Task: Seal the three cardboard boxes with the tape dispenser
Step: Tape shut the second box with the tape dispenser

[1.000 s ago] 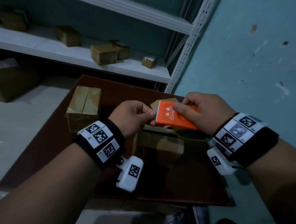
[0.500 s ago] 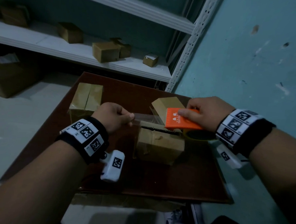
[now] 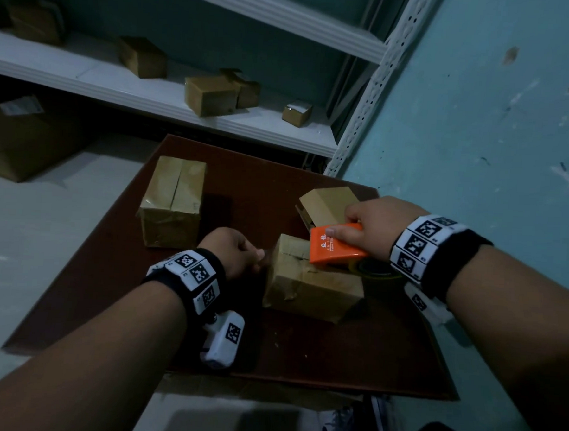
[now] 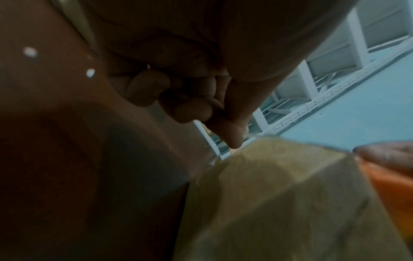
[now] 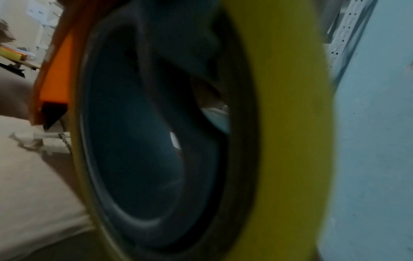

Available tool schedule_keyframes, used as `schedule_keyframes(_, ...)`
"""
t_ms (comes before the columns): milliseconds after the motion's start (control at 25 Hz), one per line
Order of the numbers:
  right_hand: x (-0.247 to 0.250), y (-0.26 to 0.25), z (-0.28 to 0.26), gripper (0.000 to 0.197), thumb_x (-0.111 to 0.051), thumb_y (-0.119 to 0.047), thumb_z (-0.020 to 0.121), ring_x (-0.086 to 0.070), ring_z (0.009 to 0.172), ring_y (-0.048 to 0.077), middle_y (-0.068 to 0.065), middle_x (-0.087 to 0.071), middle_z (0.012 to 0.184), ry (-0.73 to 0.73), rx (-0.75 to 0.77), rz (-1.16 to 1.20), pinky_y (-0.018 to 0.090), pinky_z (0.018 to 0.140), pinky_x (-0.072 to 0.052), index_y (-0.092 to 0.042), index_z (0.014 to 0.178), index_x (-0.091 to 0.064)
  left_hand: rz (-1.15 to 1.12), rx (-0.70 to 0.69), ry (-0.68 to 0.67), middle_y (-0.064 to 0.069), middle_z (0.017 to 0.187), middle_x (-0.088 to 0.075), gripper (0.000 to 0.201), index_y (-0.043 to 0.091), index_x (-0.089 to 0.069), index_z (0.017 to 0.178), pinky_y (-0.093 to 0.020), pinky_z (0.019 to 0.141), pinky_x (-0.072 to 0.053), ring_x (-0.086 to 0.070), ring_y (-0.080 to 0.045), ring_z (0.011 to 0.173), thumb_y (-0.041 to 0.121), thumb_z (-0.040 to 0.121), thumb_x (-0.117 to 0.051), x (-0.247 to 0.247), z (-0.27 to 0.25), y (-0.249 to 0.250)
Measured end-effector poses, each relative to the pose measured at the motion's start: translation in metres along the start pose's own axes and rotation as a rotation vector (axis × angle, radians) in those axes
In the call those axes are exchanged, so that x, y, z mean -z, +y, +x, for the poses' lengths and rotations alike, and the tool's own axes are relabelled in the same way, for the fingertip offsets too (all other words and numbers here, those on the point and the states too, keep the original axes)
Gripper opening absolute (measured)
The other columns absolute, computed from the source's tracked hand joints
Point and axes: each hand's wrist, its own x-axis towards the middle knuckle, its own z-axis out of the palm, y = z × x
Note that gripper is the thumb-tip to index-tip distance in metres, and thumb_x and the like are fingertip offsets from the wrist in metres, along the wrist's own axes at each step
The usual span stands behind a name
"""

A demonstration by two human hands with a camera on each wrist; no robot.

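Observation:
Three brown cardboard boxes stand on the dark table (image 3: 302,354): one at the left (image 3: 171,203), one at the back right (image 3: 326,202), one nearest me (image 3: 312,279). My right hand (image 3: 350,232) grips the orange tape dispenser (image 3: 334,249) and holds it down on the near box's top seam. Its yellowish tape roll (image 5: 279,123) fills the right wrist view. My left hand (image 3: 253,255), fingers curled, pinches the clear tape's end at that box's left edge. The tape itself hardly shows. In the left wrist view the fingertips (image 4: 233,136) sit just above the box (image 4: 279,194).
A white metal shelf (image 3: 150,99) behind the table carries several small boxes. A teal wall (image 3: 494,144) stands close on the right. A large carton (image 3: 20,142) lies on the pale floor at the left.
My left hand drew tape out leftward from the dispenser, then dropped to the near box's left edge. My right hand lowered the dispenser onto the box's top.

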Motion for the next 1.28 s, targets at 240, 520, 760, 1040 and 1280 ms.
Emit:
schedule_keyframes(240, -0.002, -0.005, 0.002, 0.060, -0.035, -0.087, 0.091, -0.062, 0.079, 0.015, -0.005, -0.065, 0.085, 0.001, 0.016, -0.031, 0.033, 0.066, -0.050, -0.032, 0.093, -0.059, 0.152, 0.144, -0.096, -0.007, 0.086, -0.080, 0.045, 0.009, -0.077, 0.098, -0.043, 0.082, -0.063, -0.078, -0.025, 0.084, 0.054, 0.093, -0.072, -0.011, 0.006, 0.005)
schedule_keyframes(520, -0.003, -0.011, 0.004, 0.061, -0.036, -0.088, 0.089, -0.062, 0.080, 0.016, -0.005, -0.065, 0.086, 0.009, 0.013, -0.052, 0.034, 0.070, -0.053, -0.032, 0.093, -0.059, -0.290, -0.058, 0.251, 0.007, 0.105, -0.066, 0.023, 0.033, -0.062, 0.107, -0.041, 0.080, -0.057, -0.065, -0.016, 0.094, 0.054, 0.098, -0.062, -0.017, -0.001, 0.023)
schedule_keyframes(760, -0.004, -0.012, 0.006, 0.058, -0.034, -0.089, 0.089, -0.060, 0.075, 0.014, -0.006, -0.062, 0.080, 0.044, 0.050, -0.080, 0.033, 0.064, -0.048, -0.033, 0.083, -0.051, -0.425, -0.079, 0.019, 0.008, 0.116, -0.061, 0.035, 0.036, -0.056, 0.129, -0.038, 0.081, -0.054, -0.061, -0.012, 0.097, 0.057, 0.107, -0.038, -0.061, -0.005, 0.039)
schedule_keyframes(1040, -0.004, 0.010, 0.000, 0.052, -0.032, -0.082, 0.095, -0.060, 0.081, 0.018, -0.002, -0.062, 0.087, -0.027, 0.072, -0.071, 0.036, 0.072, -0.049, -0.033, 0.092, -0.053, -0.200, -0.031, 0.117, 0.004, 0.104, -0.062, 0.021, 0.026, -0.054, 0.117, -0.034, 0.063, -0.051, -0.062, -0.015, 0.086, 0.044, 0.105, -0.055, -0.065, 0.005, 0.044)
schedule_keyframes(1280, -0.017, 0.054, -0.014, 0.054, -0.033, -0.082, 0.094, -0.059, 0.081, 0.015, -0.006, -0.061, 0.086, -0.050, 0.031, -0.071, 0.035, 0.072, -0.045, -0.033, 0.093, -0.054, -0.219, 0.014, 0.033, 0.002, 0.110, -0.060, 0.038, 0.027, -0.053, 0.119, -0.044, 0.078, -0.062, -0.065, -0.021, 0.093, 0.054, 0.096, -0.067, -0.061, 0.002, 0.044)
